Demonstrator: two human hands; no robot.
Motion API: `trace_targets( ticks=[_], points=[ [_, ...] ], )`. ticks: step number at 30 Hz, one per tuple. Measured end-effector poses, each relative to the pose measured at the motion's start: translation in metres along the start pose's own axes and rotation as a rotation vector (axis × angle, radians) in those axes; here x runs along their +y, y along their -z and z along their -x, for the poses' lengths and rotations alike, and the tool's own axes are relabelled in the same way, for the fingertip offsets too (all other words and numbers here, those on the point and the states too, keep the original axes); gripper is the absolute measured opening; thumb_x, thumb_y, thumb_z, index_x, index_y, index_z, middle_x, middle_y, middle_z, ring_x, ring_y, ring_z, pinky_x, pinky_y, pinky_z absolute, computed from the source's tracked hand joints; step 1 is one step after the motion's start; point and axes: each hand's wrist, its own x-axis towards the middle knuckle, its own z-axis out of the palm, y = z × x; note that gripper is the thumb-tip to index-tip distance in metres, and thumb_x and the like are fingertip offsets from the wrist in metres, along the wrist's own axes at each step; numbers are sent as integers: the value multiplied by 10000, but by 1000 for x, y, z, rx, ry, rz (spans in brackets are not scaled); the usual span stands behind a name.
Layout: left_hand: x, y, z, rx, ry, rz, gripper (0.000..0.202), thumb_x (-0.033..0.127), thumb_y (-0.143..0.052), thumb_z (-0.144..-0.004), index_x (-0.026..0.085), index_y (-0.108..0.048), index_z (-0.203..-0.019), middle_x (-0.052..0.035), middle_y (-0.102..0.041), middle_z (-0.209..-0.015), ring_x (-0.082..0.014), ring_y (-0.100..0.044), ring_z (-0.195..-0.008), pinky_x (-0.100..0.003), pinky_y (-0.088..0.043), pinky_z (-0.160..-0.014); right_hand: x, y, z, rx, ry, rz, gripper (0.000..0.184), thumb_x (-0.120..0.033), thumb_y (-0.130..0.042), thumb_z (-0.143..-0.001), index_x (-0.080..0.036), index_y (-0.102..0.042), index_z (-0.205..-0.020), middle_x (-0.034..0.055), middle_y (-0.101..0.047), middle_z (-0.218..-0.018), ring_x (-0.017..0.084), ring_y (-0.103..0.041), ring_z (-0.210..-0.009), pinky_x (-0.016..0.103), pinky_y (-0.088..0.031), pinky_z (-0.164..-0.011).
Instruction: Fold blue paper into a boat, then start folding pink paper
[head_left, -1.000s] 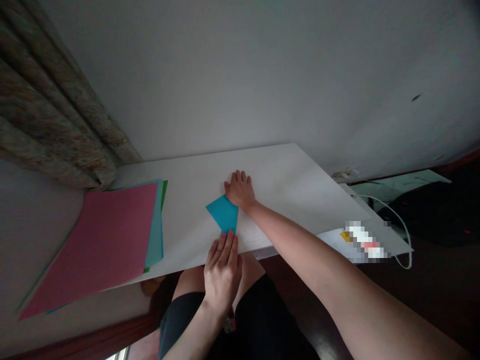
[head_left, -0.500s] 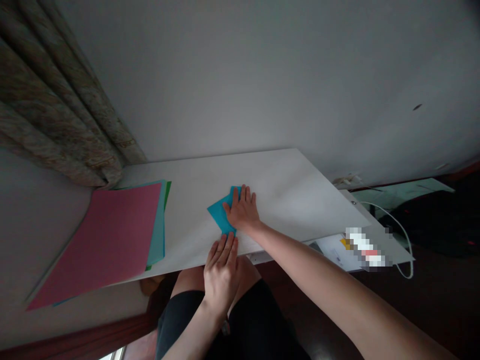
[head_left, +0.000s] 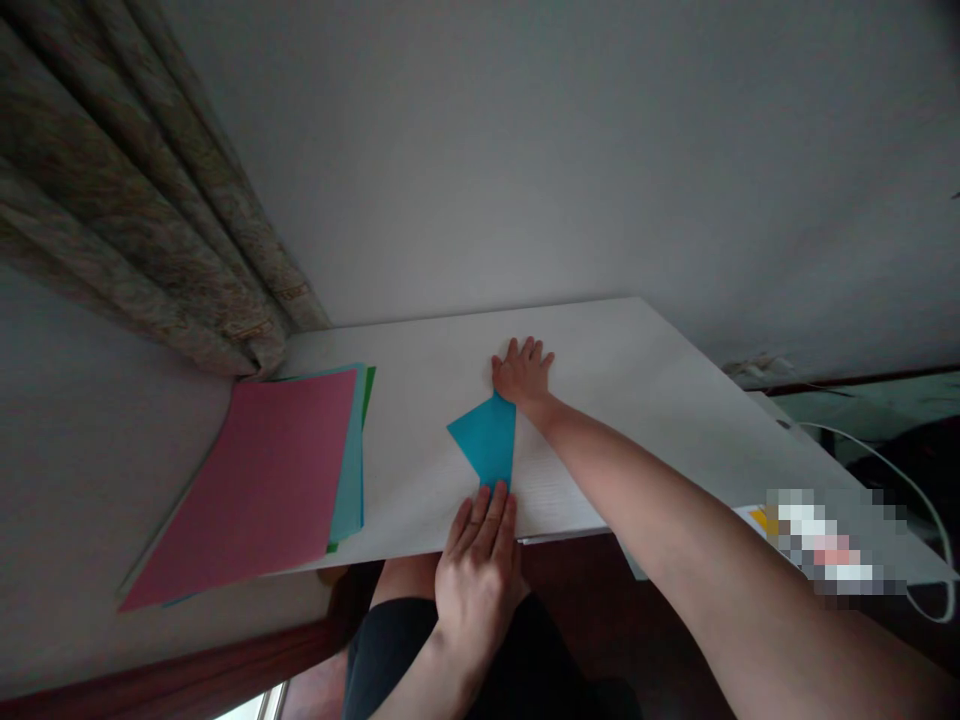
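Observation:
A folded piece of blue paper (head_left: pixel 486 438) lies flat on the white table, with one corner pointing left. Its near end is under the fingertips of my left hand (head_left: pixel 478 555), which rests at the table's front edge with fingers stretched out. My right hand (head_left: pixel 525 370) lies flat over the paper's far end, palm down and fingers spread, covering that tip. Neither hand grips anything.
A stack of coloured sheets, pink (head_left: pixel 255 470) on top with light blue and green beneath, lies at the table's (head_left: pixel 615 400) left. A patterned curtain (head_left: pixel 187 200) hangs at the left corner. A white cable (head_left: pixel 900 460) loops at the right, near a blurred patch.
My right hand has slid away from me along the paper to its far end, uncovering the middle. My left hand stays at the near end. The whole view has shifted.

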Motion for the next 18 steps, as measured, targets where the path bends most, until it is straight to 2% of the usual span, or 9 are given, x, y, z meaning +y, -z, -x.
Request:
trace_targets(
  ticks=[4,7,10,12,14,16,18],
  points=[
    [3,-1,1,-13,5,2,498,29,-463,-871,117,-558,-1352,-130,-623,-1356,-281,-603,-1247,-456,-534,-991,-2,-3,-7,54,-17,-13,642,-425,-354,-985,-29,-386,-1489,301,-328,-1548,440,-255,-1442,650,-166,-1106],
    [11,1,6,-30,41,-12,554,48,-459,-858,85,-494,-1409,-175,-581,-1396,-312,-526,-1328,-487,-519,-1015,-3,-2,-7,59,-20,-23,619,-407,-354,-981,-31,-421,-1468,294,-338,-1546,435,-260,-1442,648,-169,-1105],
    [21,6,14,-69,79,-27,569,71,-459,-848,39,-467,-1416,-220,-521,-1444,-346,-442,-1391,-519,-498,-1032,-2,-2,-6,53,-17,-39,615,-396,-349,-983,-30,-419,-1471,291,-330,-1552,432,-258,-1445,640,-160,-1112],
    [26,13,16,-85,91,-22,546,104,-473,-863,49,-477,-1407,-219,-511,-1455,-356,-435,-1393,-532,-484,-1037,-1,-2,-6,50,-19,-48,619,-398,-337,-984,-32,-409,-1478,287,-324,-1557,422,-258,-1448,633,-156,-1115],
    [27,21,9,-86,104,-8,465,173,-497,-897,93,-540,-1353,-200,-570,-1399,-365,-507,-1320,-574,-440,-1061,0,-1,-6,51,-28,-55,620,-402,-320,-988,-34,-408,-1479,275,-326,-1561,408,-261,-1450,620,-157,-1121],
    [21,26,-9,-101,139,5,338,240,-505,-932,152,-629,-1233,-161,-680,-1226,-351,-617,-1133,-659,-346,-1093,0,-1,-5,44,-42,-61,625,-411,-308,-992,-32,-409,-1478,255,-333,-1565,399,-265,-1450,604,-163,-1129],
    [9,24,-36,-209,170,8,280,260,-464,-968,189,-669,-1146,-110,-725,-996,-319,-654,-951,-745,-275,-1074,-1,0,-5,40,-57,-71,633,-420,-309,-994,-25,-406,-1479,239,-336,-1569,398,-263,-1451,594,-163,-1137]
  ],
)
